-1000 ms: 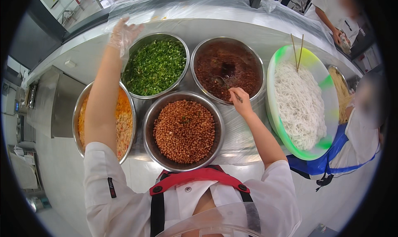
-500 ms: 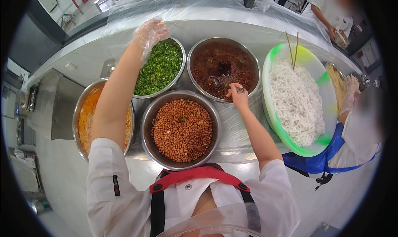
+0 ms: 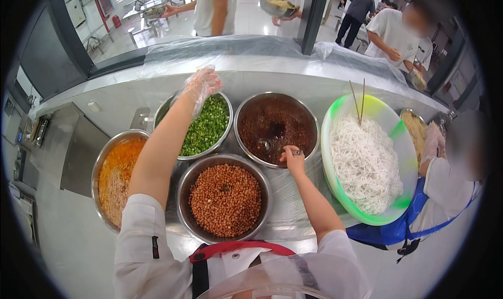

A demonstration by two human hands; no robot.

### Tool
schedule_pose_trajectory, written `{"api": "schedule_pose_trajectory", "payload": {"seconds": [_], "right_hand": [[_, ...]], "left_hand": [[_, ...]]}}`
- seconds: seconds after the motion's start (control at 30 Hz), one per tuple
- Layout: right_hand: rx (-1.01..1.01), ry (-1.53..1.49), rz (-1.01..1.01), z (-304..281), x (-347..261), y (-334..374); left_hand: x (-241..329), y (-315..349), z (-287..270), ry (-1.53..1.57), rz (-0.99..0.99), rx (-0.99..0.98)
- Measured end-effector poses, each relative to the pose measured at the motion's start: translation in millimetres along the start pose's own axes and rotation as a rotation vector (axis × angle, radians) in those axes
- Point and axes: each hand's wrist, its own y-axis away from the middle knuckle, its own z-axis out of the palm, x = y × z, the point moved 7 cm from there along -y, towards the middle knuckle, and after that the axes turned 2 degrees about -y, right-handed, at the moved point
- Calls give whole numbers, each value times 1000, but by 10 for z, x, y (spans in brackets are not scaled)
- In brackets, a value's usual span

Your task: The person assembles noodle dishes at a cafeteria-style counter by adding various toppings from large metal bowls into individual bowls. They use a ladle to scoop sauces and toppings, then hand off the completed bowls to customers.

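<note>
My left hand (image 3: 203,84), in a clear plastic glove, is stretched out above the far side of a steel bowl of chopped green onions (image 3: 208,129). Its fingers look loosely apart, and I make out nothing held in them. At the near rim of a bowl of dark red chili sauce (image 3: 257,115), my bare right hand (image 3: 293,158) is closed around the handle of a metal ladle (image 3: 263,145), whose head rests in the sauce. Nearest to me stands a steel bowl of reddish-brown peanuts (image 3: 225,199).
White noodles (image 3: 361,163) with two sticks fill a green-and-white basin (image 3: 335,194) on the right. A bowl of orange and tan food (image 3: 118,168) sits at left, partly behind my forearm. Beyond the plastic-covered ledge (image 3: 251,58) people hold bowls; a co-worker (image 3: 445,168) stands at right.
The view has tilted up, showing more people beyond the ledge. My left hand stays extended above the green onions; my right hand keeps its hold on the ladle in the sauce.
</note>
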Motion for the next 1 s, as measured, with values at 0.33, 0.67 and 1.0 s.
{"api": "schedule_pose_trajectory", "payload": {"seconds": [0.33,0.67,1.0], "right_hand": [[54,-166,102,-126,-49,-17],[52,-183,133,-318,-343,45],[52,-126,54,-381,-661,-87]], "left_hand": [[-35,-254,316,90,-32,6],[102,-388,433,126,-27,-35],[-90,549,-155,97,78,56]]}}
